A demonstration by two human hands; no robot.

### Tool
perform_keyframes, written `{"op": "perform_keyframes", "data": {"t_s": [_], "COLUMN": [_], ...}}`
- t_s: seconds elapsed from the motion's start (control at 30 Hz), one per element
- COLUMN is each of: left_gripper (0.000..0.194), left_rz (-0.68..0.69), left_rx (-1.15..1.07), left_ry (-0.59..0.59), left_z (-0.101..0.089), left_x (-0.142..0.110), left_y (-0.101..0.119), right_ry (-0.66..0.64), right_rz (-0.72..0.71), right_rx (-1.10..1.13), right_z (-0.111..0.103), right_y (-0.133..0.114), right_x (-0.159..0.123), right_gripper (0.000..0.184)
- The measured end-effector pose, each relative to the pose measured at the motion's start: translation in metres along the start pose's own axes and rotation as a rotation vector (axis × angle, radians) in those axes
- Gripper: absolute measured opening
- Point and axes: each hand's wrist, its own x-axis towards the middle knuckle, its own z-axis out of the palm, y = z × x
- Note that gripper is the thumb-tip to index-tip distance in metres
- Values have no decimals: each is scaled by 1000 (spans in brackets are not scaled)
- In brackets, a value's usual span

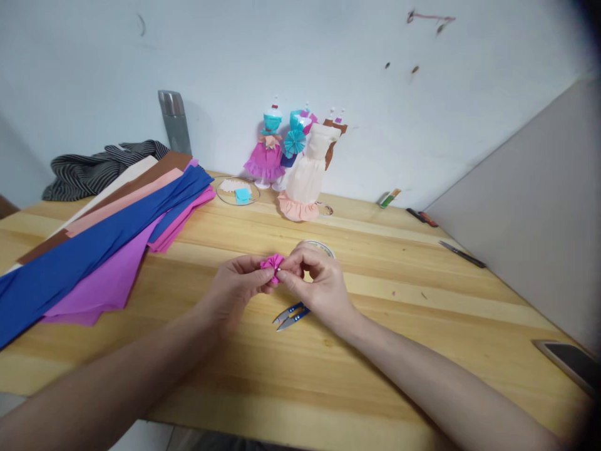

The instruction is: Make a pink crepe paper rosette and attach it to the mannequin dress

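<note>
My left hand [239, 279] is closed, with thumb and fingers pinching a small pleated rosette [270, 265] of bright pink crepe paper. Against the rosette's right side, my right hand [319, 280] pinches a tiny white bead-like piece [278, 270]; its exact kind is too small to tell. Both hands are held just above the table, close together. Beneath my right hand lie thread snips [292, 316] with blue handles, their blades apart and pointing left. A round tin or roll [323, 247] shows partly behind my right hand.
Folded crepe paper sheets [106, 241] cover the table's left side, beside a striped cloth [101, 172] and a bottle [174, 122]. Small dress forms [307, 166] in paper dresses stand by the wall. A craft knife [462, 254] and a phone [570, 363] lie at right.
</note>
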Motion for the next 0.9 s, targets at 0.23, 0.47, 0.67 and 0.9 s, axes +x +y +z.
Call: {"op": "perform_keyframes", "data": {"t_s": [0.23, 0.47, 0.67, 0.9], "left_gripper": [23, 19, 20, 21], "left_rz": [17, 60, 59, 34], "left_rx": [55, 118, 143, 137], "left_ry": [35, 40, 32, 20], "left_z": [-1, -6, -6, -5], "left_x": [1, 4, 2, 2], "left_y": [-1, -4, -1, -1], "right_ry": [-8, -23, -77, -117], "right_rz": [5, 32, 134, 297], "right_rx": [-11, -24, 49, 201], "right_z": [0, 0, -2, -2], "right_y": [0, -1, -4, -6], "right_x": [0, -1, 2, 4], "right_gripper": [13, 15, 15, 22]}}
